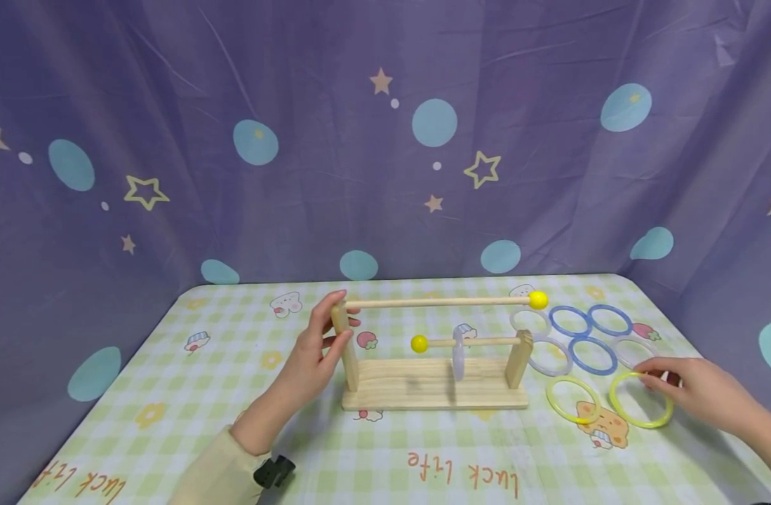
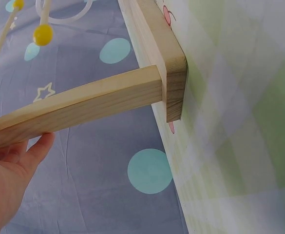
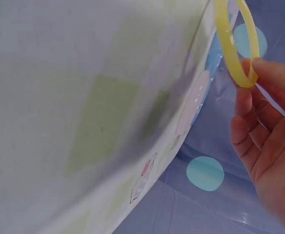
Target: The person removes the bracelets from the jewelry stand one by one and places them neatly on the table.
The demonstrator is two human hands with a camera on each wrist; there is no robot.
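Observation:
My left hand [image 1: 316,347] grips the tall left post [image 1: 349,354] of a wooden stand near its top, thumb on one side and fingers behind. From that post a long rod runs right to a yellow ball [image 1: 538,300]. A shorter rod from the right post [image 1: 519,359] points left and ends in another yellow ball [image 1: 419,344]. One pale translucent ring [image 1: 459,356] hangs on the shorter rod. At the right, my right hand [image 1: 697,389] pinches a yellow ring [image 1: 642,425] between thumb and fingers; the right wrist view shows this ring [image 3: 226,41] tilted up.
A second yellow ring [image 1: 549,401] lies on the checked tablecloth [image 1: 233,393] beside the held one. Behind them lie several blue rings [image 1: 571,354] and pale rings [image 1: 530,361], close to the stand's right end. A purple curtain [image 1: 334,175] rises behind the table.

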